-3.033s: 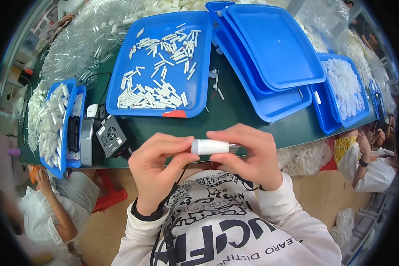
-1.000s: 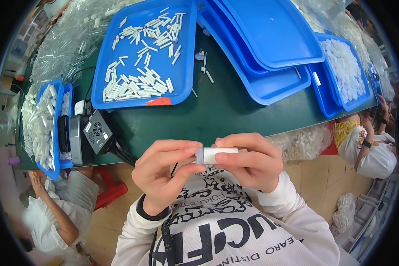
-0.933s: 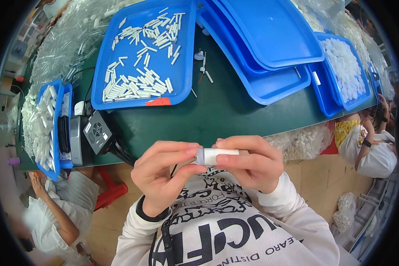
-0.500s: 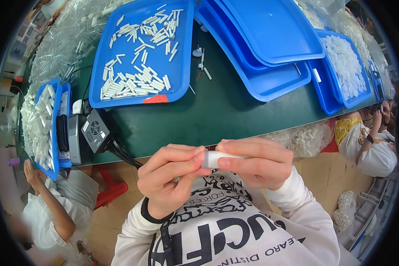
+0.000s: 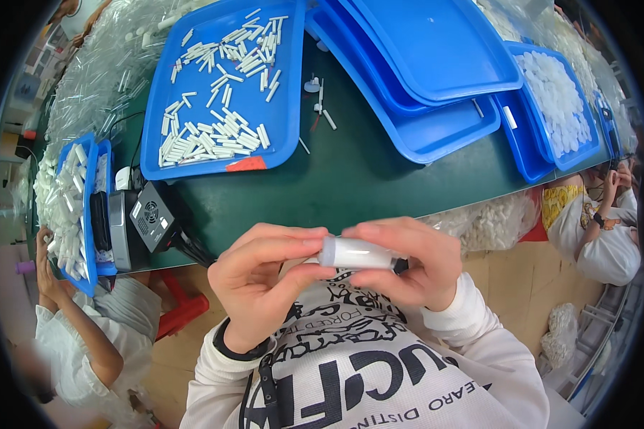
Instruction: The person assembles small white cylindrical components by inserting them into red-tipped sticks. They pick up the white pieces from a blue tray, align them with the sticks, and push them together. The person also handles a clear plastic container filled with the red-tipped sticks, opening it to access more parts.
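Just past the table's near edge, a short white tube [image 5: 356,254] lies level between my two hands. It has a translucent greyish collar at its left end and a dark tip at its right end. My left hand [image 5: 265,275] pinches the collar between thumb and fingertips. Around the right part of the tube, my right hand [image 5: 418,261] has its fingers above and thumb below; these fingers are slightly blurred. What lies behind the left fingers is partly hidden.
A blue tray [image 5: 265,136] with many small white sticks lies on the green table [image 5: 265,204]. Stacked blue trays [image 5: 436,50] stand right of it. White pieces [image 5: 558,100] fill a far-right tray. A black boxy device [image 5: 154,214] sits left. Co-workers' hands [image 5: 46,268] show at the sides.
My right fingers have spread and shifted back, so more of the white tube and its dark right tip show. Both hands have moved slightly left. The left-side co-worker's hand has risen to the tray.
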Demonstrator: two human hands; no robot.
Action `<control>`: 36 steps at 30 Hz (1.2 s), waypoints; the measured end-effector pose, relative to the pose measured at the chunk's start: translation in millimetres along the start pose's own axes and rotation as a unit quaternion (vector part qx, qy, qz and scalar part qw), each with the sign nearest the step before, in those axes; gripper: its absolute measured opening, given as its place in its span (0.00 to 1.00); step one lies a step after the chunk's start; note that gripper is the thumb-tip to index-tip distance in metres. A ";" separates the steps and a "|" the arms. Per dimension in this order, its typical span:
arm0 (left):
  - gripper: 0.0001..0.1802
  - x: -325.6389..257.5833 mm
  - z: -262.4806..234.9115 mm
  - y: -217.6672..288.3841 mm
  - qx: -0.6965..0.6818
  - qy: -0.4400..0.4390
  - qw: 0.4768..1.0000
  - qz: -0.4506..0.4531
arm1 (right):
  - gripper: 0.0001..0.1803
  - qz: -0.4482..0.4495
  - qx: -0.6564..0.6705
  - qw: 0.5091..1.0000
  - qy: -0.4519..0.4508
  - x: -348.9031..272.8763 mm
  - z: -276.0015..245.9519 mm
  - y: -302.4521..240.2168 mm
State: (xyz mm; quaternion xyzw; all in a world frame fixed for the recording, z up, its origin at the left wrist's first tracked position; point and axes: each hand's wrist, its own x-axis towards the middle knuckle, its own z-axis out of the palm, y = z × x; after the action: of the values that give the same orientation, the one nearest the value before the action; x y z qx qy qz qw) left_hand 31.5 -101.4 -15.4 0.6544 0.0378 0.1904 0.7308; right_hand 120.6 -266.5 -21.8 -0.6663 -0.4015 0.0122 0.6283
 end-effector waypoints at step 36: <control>0.16 7.0 61.8 -29.7 0.215 -0.125 0.965 0.088 | 0.16 0.208 0.153 0.954 0.153 -64.9 -35.1 12.8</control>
State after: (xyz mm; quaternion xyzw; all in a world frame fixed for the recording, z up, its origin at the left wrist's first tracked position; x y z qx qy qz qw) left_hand 63.6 -159.4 -34.2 0.8154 -0.0712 0.1579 0.5524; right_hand 101.5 -329.8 -56.9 -0.6244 -0.1469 0.1019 0.7604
